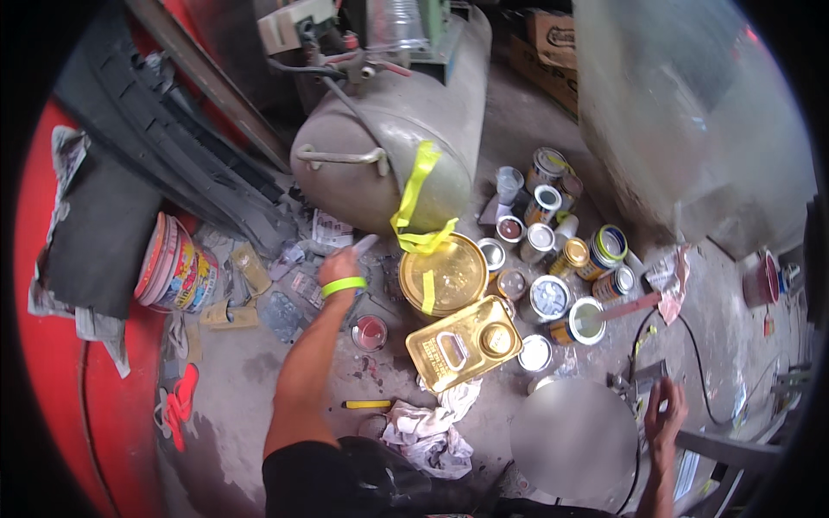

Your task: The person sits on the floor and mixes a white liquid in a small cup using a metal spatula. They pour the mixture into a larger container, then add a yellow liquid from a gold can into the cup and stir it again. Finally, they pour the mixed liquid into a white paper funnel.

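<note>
My left hand [338, 267], with a yellow-green band at the wrist, reaches forward over the littered floor. Its fingers are closed on a pale, narrow strip-like piece [367, 245] whose kind I cannot make out. Just right of it stands a large gold round can [443, 274] with yellow tape on its lid. A gold rectangular tin [465, 344] sits nearer. At the lower right, my right hand [665, 413] is raised with loosely curled fingers and nothing visible in it. A round blurred patch [574, 440] beside it hides what lies there.
Several paint cans [549, 298] crowd right of the gold can. A grey tank [389, 164] with yellow tape [419, 186] stands ahead. A patterned bucket [177, 268] and red flip-flops [182, 406] lie left. Near me are a yellow-handled tool [367, 404] and crumpled rags [432, 432].
</note>
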A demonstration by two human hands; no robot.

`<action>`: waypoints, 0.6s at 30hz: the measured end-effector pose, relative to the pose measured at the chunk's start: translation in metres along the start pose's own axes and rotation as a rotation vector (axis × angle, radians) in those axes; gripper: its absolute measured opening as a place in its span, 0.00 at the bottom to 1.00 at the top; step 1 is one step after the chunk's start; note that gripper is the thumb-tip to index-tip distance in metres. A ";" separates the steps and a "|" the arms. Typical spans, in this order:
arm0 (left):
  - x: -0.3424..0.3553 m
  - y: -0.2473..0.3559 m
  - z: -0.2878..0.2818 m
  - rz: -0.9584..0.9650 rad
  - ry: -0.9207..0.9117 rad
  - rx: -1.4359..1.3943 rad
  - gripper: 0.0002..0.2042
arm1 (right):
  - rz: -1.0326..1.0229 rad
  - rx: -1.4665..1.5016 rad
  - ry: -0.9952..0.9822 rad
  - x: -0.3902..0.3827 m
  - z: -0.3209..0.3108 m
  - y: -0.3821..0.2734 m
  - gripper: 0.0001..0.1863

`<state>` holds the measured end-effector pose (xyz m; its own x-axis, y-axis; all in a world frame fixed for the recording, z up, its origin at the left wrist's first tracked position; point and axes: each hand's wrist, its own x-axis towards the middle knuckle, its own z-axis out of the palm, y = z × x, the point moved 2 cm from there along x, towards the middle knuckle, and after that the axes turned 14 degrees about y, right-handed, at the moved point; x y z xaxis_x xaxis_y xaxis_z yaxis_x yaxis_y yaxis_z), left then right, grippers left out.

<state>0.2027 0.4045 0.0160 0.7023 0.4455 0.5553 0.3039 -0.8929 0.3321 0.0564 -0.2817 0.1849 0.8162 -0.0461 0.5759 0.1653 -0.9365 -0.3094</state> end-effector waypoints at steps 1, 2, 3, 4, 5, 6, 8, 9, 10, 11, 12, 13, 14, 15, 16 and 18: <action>-0.003 -0.017 -0.026 0.027 0.079 -0.035 0.14 | -0.107 0.039 -0.028 0.025 0.002 -0.030 0.10; -0.008 -0.028 -0.052 0.063 0.158 -0.065 0.14 | -0.206 0.087 -0.053 0.043 0.006 -0.058 0.11; -0.011 -0.015 -0.087 -0.082 0.076 -0.174 0.14 | -0.286 0.136 -0.105 0.055 0.006 -0.083 0.12; -0.009 0.006 -0.132 -0.227 -0.001 -0.279 0.14 | -0.369 0.189 -0.148 0.064 0.008 -0.106 0.13; -0.012 0.015 -0.172 -0.346 -0.082 -0.400 0.13 | -0.448 0.264 -0.196 0.068 0.018 -0.129 0.13; -0.014 0.038 -0.188 -0.456 -0.189 -0.548 0.12 | -0.512 0.303 -0.239 0.070 0.020 -0.144 0.14; -0.023 0.091 -0.221 -0.466 -0.257 -0.920 0.11 | -0.580 0.392 -0.228 0.069 0.034 -0.177 0.13; -0.025 0.115 -0.233 -0.426 -0.396 -0.961 0.11 | -0.519 0.420 -0.306 0.070 0.036 -0.192 0.16; -0.026 0.140 -0.242 -0.377 -0.534 -1.003 0.11 | -0.342 0.511 -0.428 0.071 0.038 -0.204 0.25; -0.027 0.162 -0.246 -0.328 -0.631 -0.976 0.11 | -0.202 0.608 -0.520 0.075 0.039 -0.216 0.38; -0.028 0.184 -0.245 -0.273 -0.736 -0.955 0.11 | -0.078 0.720 -0.574 0.076 0.042 -0.222 0.45; -0.032 0.202 -0.240 -0.216 -0.841 -0.928 0.12 | 0.064 0.804 -0.654 0.073 0.046 -0.224 0.47; -0.038 0.216 -0.232 -0.226 -0.891 -0.962 0.12 | 0.165 0.898 -0.654 0.068 0.048 -0.223 0.39; -0.042 0.233 -0.226 -0.228 -0.939 -0.998 0.12 | 0.291 0.938 -0.677 0.059 0.051 -0.215 0.34; -0.044 0.246 -0.221 -0.236 -0.981 -1.019 0.12 | 0.413 0.994 -0.702 0.050 0.059 -0.205 0.29; -0.045 0.267 -0.218 -0.322 -1.098 -1.090 0.14 | 0.629 1.144 -0.606 0.038 0.063 -0.184 0.22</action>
<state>0.1114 0.1602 0.2460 0.9545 -0.0940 -0.2831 0.2756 -0.0854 0.9575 0.0918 -0.0895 0.2162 0.9767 0.0851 -0.1972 -0.1966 -0.0155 -0.9804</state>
